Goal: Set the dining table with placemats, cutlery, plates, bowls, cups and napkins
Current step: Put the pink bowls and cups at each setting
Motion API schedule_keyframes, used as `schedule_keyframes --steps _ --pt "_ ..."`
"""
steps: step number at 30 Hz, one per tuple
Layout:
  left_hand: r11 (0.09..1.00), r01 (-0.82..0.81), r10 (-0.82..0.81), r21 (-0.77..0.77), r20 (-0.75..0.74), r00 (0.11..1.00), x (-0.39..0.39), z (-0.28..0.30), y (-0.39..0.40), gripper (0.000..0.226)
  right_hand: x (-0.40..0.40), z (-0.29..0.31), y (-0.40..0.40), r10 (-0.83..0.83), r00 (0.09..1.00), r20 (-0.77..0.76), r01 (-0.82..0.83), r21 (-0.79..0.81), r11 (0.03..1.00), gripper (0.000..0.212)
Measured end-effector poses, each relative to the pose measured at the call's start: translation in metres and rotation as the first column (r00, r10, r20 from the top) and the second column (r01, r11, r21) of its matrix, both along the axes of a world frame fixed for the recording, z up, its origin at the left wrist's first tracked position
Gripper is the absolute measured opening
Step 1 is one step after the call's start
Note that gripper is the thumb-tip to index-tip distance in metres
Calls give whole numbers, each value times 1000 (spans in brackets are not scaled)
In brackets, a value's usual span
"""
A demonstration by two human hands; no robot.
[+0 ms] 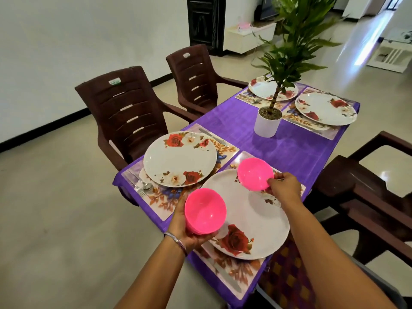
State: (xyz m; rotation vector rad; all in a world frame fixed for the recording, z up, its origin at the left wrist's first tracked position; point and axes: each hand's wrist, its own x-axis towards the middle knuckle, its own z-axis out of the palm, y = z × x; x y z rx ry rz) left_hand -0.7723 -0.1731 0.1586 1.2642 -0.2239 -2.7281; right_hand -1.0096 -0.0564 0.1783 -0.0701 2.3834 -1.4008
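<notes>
Two hands: left fingers (189, 239) cup seemingly stacked pink bowls (205, 211); right fingers (273, 181) pinch one pink bowl's (255, 173) rim.

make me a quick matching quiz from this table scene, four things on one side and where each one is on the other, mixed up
Things:
1. single pink plastic bowl
2. stack of pink plastic bowls
3. white pot with the green plant
4. brown plastic chairs

Places:
A. middle of the purple tablecloth
B. gripped by the left hand
C. on the floor along the table's left side
D. pinched by the right hand over the nearest rose-patterned white plate

Pairs: 1-D, 2-B, 3-A, 4-C
</notes>
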Motion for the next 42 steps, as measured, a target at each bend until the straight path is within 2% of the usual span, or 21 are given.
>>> schedule_keyframes --steps 4,8,14,17,19,22,24,26,28,31,33,35,38,42 --pt "998 -50 50 24 0 999 -6 -9 -10 81 -25 -35 -15 25 999 20 -27 96 995 11" --pt "997 -76 76 4 32 997 -11 -11 -16 74 -35 -54 -24 27 999 26 -32 173 984 24" --pt "997 -77 76 12 63 995 -16 -21 -21 78 -48 -80 -27 41 998 41 -49 218 975 21" --pt "998 -65 64 9 52 997 -20 -20 -22 80 -48 -79 -26 58 998 38 -65 226 972 9" --pt "998 -68 68 3 57 996 -22 -19 -23 82 -46 -73 -27 82 996 28 -87 269 959 24" --pt "998 -57 57 -7 47 997 -26 -13 -25 80 -38 -55 -30 151 983 -101 -113 310 944 36" --pt "998 -61 61 -14 54 997 -28 -8 -26 76 -25 -40 -37 212 963 -168 -170 234 957 33" --pt "998 -66 67 -23 55 996 -29 -4 -28 74 -2 -22 -47 310 938 -157 -298 99 949 27" --pt "997 -70 71 -33 50 996 -29 0 -29 76 26 -2 -57 503 856 -122 -506 11 863 25" --pt "994 -103 104 -32 44 994 -25 8 -31 78 61 15 -72 728 673 -132 -725 80 684 34" --pt "992 -119 120 -51 29 992 -20 11 -36 77 74 18 -83 738 644 -203 -727 139 672 34" --pt "990 -113 113 -82 -4 994 -16 14 -43 76 80 20 -94 704 658 -268 -692 153 705 28" --pt "986 -93 89 -139 -36 995 -9 22 -56 64 86 19 -112 698 633 -336 -668 219 711 17" --pt "983 -83 82 -166 -12 997 -2 23 -83 64 95 22 -135 697 614 -371 -645 274 714 20"
